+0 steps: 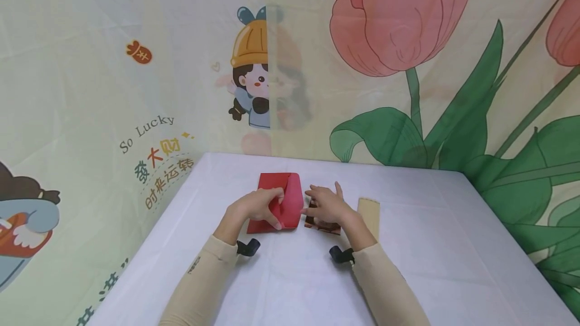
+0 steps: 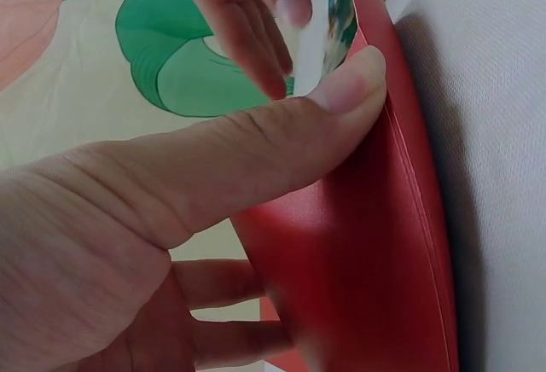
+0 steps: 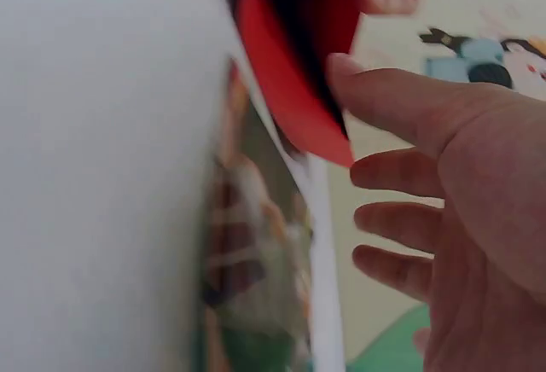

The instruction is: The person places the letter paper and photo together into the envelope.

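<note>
A red paper envelope (image 1: pixel 293 196) lies on the table with its flap side toward the right. My left hand (image 1: pixel 254 206) grips it from above, thumb at the near edge and fingers farther back. In the right wrist view the envelope (image 3: pixel 286 90) gapes, with a dark slot showing. Just to its right hovers my right hand (image 1: pixel 330 206), fingers spread and holding nothing. The right thumb (image 3: pixel 384 99) is close to the envelope's edge; whether it touches, I cannot tell. Beneath that hand lies a dark, colourful picture card (image 1: pixel 333 229), partly hidden.
A flat beige strip (image 1: pixel 369 215) lies right of the card, partly behind the right forearm. All of this is on a white-covered table (image 1: pixel 290 275). Printed cloth (image 1: pixel 299 145) hangs behind and beside the table.
</note>
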`<action>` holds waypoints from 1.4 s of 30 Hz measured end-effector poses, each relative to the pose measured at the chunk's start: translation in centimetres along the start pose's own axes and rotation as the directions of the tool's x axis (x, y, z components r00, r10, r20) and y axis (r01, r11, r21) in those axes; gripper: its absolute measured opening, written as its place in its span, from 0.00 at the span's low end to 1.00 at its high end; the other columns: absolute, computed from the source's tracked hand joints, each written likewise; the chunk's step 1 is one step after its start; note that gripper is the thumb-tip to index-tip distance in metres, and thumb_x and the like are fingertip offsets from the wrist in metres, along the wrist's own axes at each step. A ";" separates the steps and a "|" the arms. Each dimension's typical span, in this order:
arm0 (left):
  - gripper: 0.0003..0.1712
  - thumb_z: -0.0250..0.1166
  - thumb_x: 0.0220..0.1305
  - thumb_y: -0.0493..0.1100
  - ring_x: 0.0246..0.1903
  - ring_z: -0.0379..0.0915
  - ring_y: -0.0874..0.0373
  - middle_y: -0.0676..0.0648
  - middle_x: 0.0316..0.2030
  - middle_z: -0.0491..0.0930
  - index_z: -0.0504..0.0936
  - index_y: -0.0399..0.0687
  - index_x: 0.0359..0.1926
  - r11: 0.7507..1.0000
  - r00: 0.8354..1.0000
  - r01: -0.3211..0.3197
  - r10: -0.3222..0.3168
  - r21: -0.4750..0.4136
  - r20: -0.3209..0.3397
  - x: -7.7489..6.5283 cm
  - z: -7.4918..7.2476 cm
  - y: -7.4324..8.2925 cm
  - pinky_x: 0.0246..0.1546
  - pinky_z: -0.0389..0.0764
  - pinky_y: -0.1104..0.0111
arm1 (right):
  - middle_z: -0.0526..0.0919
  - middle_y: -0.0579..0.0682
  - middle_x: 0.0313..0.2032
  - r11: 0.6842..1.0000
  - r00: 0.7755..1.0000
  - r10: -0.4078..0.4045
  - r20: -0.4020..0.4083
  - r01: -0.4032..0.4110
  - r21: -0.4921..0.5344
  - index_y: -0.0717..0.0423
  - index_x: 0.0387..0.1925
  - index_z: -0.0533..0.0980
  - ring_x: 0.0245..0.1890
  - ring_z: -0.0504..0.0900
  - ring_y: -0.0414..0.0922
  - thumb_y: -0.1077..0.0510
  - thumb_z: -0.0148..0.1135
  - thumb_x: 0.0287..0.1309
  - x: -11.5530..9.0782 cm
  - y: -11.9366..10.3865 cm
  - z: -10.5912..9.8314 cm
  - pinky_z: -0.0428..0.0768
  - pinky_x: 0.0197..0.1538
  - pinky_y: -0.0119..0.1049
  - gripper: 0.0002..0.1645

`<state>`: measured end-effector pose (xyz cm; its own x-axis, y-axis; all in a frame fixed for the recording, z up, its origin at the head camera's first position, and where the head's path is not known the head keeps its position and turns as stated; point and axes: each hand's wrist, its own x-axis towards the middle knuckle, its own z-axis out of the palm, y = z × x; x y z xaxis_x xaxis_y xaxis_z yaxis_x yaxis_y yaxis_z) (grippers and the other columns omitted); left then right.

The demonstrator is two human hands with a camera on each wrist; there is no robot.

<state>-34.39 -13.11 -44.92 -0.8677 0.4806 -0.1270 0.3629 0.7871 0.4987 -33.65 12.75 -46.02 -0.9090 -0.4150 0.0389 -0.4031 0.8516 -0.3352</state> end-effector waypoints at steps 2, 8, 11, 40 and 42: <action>0.35 0.88 0.41 0.54 0.49 0.73 0.54 0.55 0.44 0.78 0.74 0.61 0.45 1.000 1.000 0.002 -0.002 -0.001 0.001 0.0 0.0 0.0 0.38 0.85 0.63 | 0.68 0.55 0.76 1.000 0.999 0.018 0.037 -0.018 0.004 0.50 0.73 0.71 0.77 0.65 0.55 0.39 0.75 0.57 -0.4 0.6 -0.8 0.37 0.78 0.72 0.46; 0.34 0.87 0.41 0.54 0.50 0.73 0.54 0.55 0.44 0.77 0.74 0.61 0.45 1.000 1.000 0.003 -0.003 0.002 -0.001 0.0 0.2 0.0 0.37 0.84 0.63 | 0.57 0.56 0.81 0.993 0.976 0.114 0.183 -0.116 -0.003 0.49 0.80 0.60 0.81 0.54 0.60 0.43 0.81 0.50 -1.8 3.2 -2.1 0.39 0.78 0.71 0.61; 0.34 0.87 0.42 0.54 0.49 0.73 0.55 0.55 0.44 0.77 0.74 0.60 0.44 1.000 1.000 -0.002 0.002 0.003 -0.001 -0.1 0.1 0.1 0.37 0.84 0.63 | 0.56 0.54 0.82 0.981 0.959 0.193 0.208 -0.195 -0.008 0.45 0.81 0.59 0.82 0.51 0.60 0.44 0.81 0.49 -2.3 4.1 -2.2 0.38 0.79 0.70 0.62; 0.35 0.88 0.40 0.54 0.51 0.72 0.54 0.54 0.46 0.76 0.74 0.61 0.45 1.000 1.000 0.023 -0.023 -0.004 0.014 -0.1 0.1 0.4 0.37 0.85 0.63 | 0.68 0.53 0.70 0.950 0.929 0.308 0.204 -0.312 -0.012 0.38 0.80 0.61 0.68 0.70 0.56 0.44 0.84 0.46 -2.8 4.4 -2.9 0.75 0.61 0.69 0.62; 0.35 0.88 0.40 0.54 0.51 0.72 0.54 0.54 0.46 0.76 0.74 0.61 0.45 1.000 1.000 0.023 -0.023 -0.002 0.015 -0.1 0.1 0.4 0.37 0.85 0.63 | 0.69 0.54 0.65 0.955 0.938 0.288 0.193 -0.296 0.018 0.40 0.79 0.62 0.63 0.72 0.53 0.47 0.85 0.46 -2.9 4.4 -2.8 0.79 0.59 0.62 0.61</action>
<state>-34.07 -12.77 -44.79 -0.8708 0.4678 -0.1514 0.3419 0.7974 0.4973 -33.11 18.65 -44.95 -0.9481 -0.2063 -0.2418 -0.1137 0.9305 -0.3481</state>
